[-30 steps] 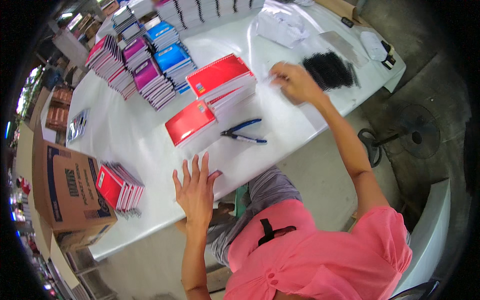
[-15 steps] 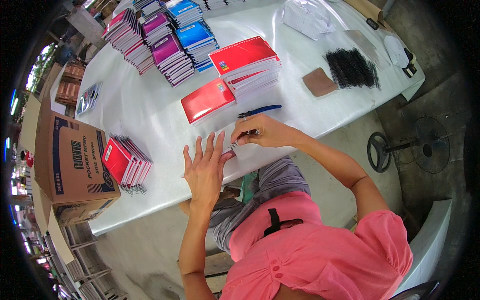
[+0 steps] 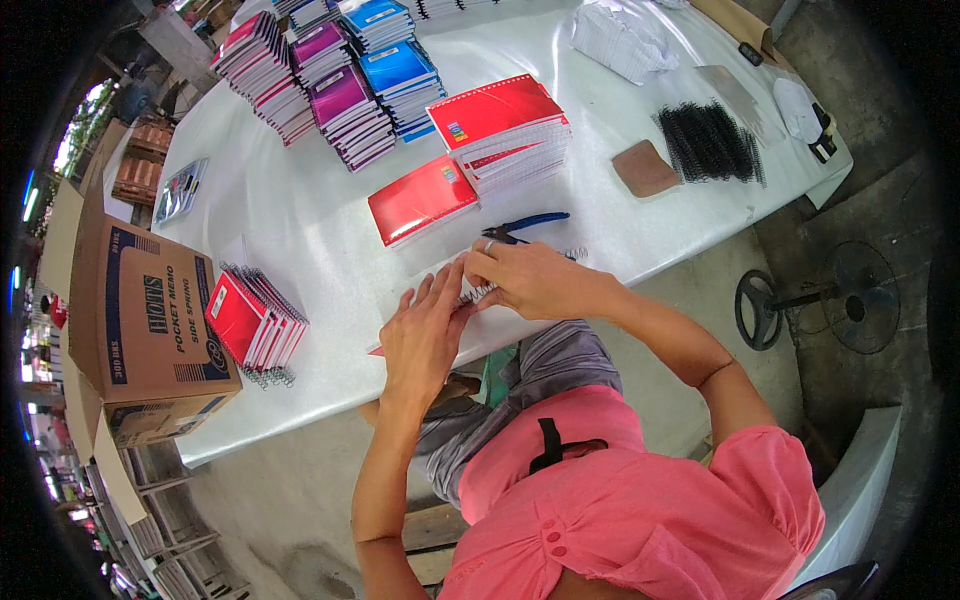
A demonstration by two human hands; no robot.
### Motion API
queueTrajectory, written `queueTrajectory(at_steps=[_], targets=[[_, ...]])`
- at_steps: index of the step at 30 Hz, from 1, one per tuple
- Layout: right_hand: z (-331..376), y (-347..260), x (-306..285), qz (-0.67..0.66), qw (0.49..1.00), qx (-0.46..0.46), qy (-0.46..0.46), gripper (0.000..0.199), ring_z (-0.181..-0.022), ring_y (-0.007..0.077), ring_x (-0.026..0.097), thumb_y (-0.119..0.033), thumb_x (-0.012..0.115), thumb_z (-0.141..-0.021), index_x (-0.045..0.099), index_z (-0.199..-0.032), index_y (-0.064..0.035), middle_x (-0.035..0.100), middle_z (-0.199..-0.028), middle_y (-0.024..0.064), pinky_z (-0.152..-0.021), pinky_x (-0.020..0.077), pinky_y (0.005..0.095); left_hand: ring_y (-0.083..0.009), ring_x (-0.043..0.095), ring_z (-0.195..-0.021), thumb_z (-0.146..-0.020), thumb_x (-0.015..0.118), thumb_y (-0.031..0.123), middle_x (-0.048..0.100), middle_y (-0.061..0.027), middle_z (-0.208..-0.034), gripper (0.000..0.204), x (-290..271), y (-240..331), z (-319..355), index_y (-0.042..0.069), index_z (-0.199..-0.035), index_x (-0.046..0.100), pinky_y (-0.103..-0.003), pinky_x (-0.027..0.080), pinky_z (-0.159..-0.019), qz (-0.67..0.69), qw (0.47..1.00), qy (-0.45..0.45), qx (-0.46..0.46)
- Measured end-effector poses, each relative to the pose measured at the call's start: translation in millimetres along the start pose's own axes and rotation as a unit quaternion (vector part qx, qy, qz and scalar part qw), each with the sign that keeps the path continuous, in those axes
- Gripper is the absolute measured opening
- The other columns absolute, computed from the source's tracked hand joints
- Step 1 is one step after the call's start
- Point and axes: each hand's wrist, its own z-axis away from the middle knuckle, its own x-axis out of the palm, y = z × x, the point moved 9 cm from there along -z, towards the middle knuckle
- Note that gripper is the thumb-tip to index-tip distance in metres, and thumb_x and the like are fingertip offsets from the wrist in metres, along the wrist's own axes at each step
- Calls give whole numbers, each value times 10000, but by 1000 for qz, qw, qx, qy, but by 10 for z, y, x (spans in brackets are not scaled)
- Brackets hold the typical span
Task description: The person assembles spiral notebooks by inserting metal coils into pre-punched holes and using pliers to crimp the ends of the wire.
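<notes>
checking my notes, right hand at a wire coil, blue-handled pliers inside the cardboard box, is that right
The pliers are not in the box: the head view shows them on the white table. The right hand is at a wire coil.

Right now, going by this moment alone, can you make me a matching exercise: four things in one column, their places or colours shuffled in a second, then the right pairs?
Things
1. Pliers
2. Coil pile
3. Cardboard box
4. Silvery coil

Places or colours
A. At the left side of the table
B. At the fingers of the left hand and right hand
C. Blue handles
D. Black, beside a brown pad

Pairs: 1-C, 2-D, 3-A, 4-B
</notes>
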Motion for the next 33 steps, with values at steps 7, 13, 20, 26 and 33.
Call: queueTrajectory(at_steps=[7, 13, 20, 26, 33], targets=[[232, 378, -342, 12, 991, 3, 133, 231, -928, 336, 604, -222, 683, -851, 582, -1002, -78, 608, -1030, 127, -761, 465, 450, -250, 668, -989, -893, 598, 409, 620, -13, -1290, 456, 119, 60, -2, 300, -1332, 534, -425, 543, -699, -10, 979, -204, -13], [1221, 2037, -1393, 296, 841, 381, 243, 499, -1192, 390, 485, -432, 770, -758, 594, -1077, -93, 548, -1183, 209, -888, 373, 584, -295, 640, -1098, -859, 562, 502, 586, -19, -1343, 587, 137, 285, 110, 321, -1408, 457, -401, 544, -790, -22, 981, -169, 94], [917, 1289, -1394, -111, 940, 230, 227, 464, -1106, 267, 588, -392, 687, -871, 642, -1168, -39, 641, -1125, 164, -969, 437, 418, -342, 602, -1155, -774, 633, 515, 617, -90, -1287, 828, -64, 102, 150, 208, -1488, 347, -400, 522, -881, -113, 988, -22, 103], [-74, 122, -30, -310, 933, -26, -180, 472, -1146, 210, 554, -372, 650, -905, 642, -1222, -22, 618, -1253, 98, -996, 410, 352, -339, 616, -1135, -708, 681, 549, 654, -136, -1198, 968, -138, -101, 116, 132, -1501, 315, -398, 514, -905, -60, 997, -1, 58], [-170, 207, 58, -271, 943, -35, -189, 487, -1124, 201, 571, -380, 594, -938, 601, -1295, -49, 630, -1245, 108, -956, 434, 328, -346, 658, -1039, -690, 709, 561, 682, -182, -1069, 1008, -130, -183, 54, 126, -1504, 305, -370, 556, -780, -44, 999, 11, 14]])
